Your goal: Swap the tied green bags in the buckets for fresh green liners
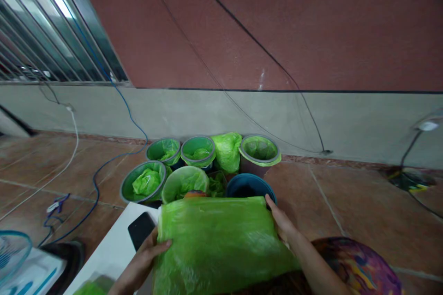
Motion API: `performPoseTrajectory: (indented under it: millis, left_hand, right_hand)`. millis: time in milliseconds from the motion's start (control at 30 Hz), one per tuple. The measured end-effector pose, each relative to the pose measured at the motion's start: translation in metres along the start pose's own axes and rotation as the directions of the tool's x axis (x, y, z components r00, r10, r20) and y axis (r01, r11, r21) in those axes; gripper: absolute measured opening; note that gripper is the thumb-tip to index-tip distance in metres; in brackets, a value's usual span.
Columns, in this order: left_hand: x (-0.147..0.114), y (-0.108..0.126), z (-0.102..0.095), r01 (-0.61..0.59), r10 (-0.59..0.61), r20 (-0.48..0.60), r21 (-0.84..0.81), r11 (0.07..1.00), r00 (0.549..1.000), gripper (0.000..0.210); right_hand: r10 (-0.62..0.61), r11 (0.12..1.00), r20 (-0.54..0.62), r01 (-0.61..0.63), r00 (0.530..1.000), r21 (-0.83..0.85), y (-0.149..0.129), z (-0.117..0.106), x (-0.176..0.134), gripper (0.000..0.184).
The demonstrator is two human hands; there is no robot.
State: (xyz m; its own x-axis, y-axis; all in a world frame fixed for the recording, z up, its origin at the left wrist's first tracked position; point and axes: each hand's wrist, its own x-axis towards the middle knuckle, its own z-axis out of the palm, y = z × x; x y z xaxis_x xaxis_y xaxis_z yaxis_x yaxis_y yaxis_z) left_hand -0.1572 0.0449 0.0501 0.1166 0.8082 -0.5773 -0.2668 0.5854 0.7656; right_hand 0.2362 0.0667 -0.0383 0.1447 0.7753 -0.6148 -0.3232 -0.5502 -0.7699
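Glossy green plastic sheeting point(221, 244) is spreading nearest the camera at bottom centre, its thin, faintly wrinkled film forming a broad, flattened shape with a fairly straight far edge. From the left, a rounded blue-rimmed object point(29, 239) is showing at the frame's edge, and a smooth black phone point(141, 229) is lying flat. Beyond the sheeting, round bins are clustering: a grey-rimmed bin point(123, 185) is holding crumpled green film, a pale green tub point(166, 185) is standing beside it, and a plump, creased green bag point(226, 152) is sitting between bins in the back row. Farther right, a dark blue bucket point(251, 185) is standing partly behind the sheeting, and a multicoloured, swirl-patterned round item point(363, 265) is curving at lower right.

The left hand point(148, 249) is gripping the sheeting's left edge, thumb lying on top; the right hand point(282, 221) is grasping its far right corner, fingers pointing forward.

At left, a white tabletop point(104, 249) is supporting the phone, and metal bars point(55, 23) are slanting across a window. Reddish-brown tiles point(304, 203) are covering the floor, meeting a wall point(277, 23) painted dull red above and grey below.
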Motion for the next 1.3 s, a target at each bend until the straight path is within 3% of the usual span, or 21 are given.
performPoseTrajectory:
  millis: [67, 133, 233, 333, 533, 700, 800, 867, 967, 1100, 1233, 1300]
  left_hand:
    - [-0.002, -0.002, 0.004, -0.042, 0.043, -0.039, 0.017, 0.999, 0.998, 0.093]
    - [-0.002, -0.002, 0.008, -0.056, 0.059, -0.071, 0.034, 0.998, 0.996, 0.09]
    - [0.0, 0.0, 0.011, -0.048, 0.053, -0.091, 0.048, 0.998, 0.994, 0.088]
    - [0.002, 0.006, 0.011, -0.054, 0.062, -0.115, 0.07, 0.996, 0.991, 0.091]
    - [0.007, 0.025, 0.011, -0.101, 0.113, -0.18, 0.077, 0.992, 0.977, 0.101]
    - [0.013, 0.037, 0.016, -0.156, 0.157, -0.189, 0.019, 0.988, 0.969, 0.084]
    - [0.01, 0.047, 0.018, -0.193, 0.202, -0.173, 0.066, 0.979, 0.964, 0.066]
    - [0.006, 0.055, 0.017, -0.257, 0.285, -0.126, 0.196, 0.946, 0.95, 0.062]
    - [0.003, 0.064, 0.01, -0.356, 0.413, -0.001, 0.504, 0.787, 0.911, 0.069]
    - [0.016, 0.074, -0.004, -0.522, 0.535, 0.268, 0.75, 0.406, 0.801, 0.064]
    - [0.039, 0.079, -0.009, -0.527, 0.622, 0.431, 0.849, -0.036, 0.653, 0.051]
    - [0.045, 0.079, -0.005, -0.499, 0.651, 0.472, 0.851, -0.163, 0.594, 0.041]
  right_hand:
    - [0.084, 0.99, 0.172, -0.101, 0.982, 0.094, 0.007, -0.008, -0.014, 0.05]
    - [0.068, 0.99, 0.191, -0.089, 0.979, 0.106, 0.019, -0.02, -0.024, 0.054]
    - [0.027, 0.998, 0.208, -0.038, 0.978, 0.05, 0.037, -0.038, -0.035, 0.079]
    - [-0.051, 0.999, 0.225, 0.048, 0.973, 0.019, 0.042, -0.046, -0.047, 0.086]
    - [-0.244, 0.962, 0.097, 0.228, 0.965, 0.153, 0.003, -0.043, -0.077, 0.08]
    - [-0.318, 0.947, -0.073, 0.32, 0.945, 0.023, -0.023, -0.047, -0.084, 0.037]
    - [-0.305, 0.952, 0.018, 0.304, 0.952, 0.043, -0.034, -0.051, -0.088, 0.038]
    - [-0.311, 0.949, 0.131, 0.302, 0.941, 0.087, -0.042, -0.052, -0.093, 0.046]
    - [-0.322, 0.946, 0.252, 0.322, 0.913, 0.044, -0.054, -0.054, -0.1, 0.06]
    - [-0.348, 0.893, 0.315, 0.415, 0.883, -0.175, -0.067, -0.059, -0.099, 0.068]
    - [-0.438, 0.701, 0.223, 0.486, 0.871, -0.522, -0.07, -0.064, -0.088, 0.062]
    - [-0.519, 0.558, 0.174, 0.486, 0.837, -0.673, -0.07, -0.065, -0.082, 0.054]
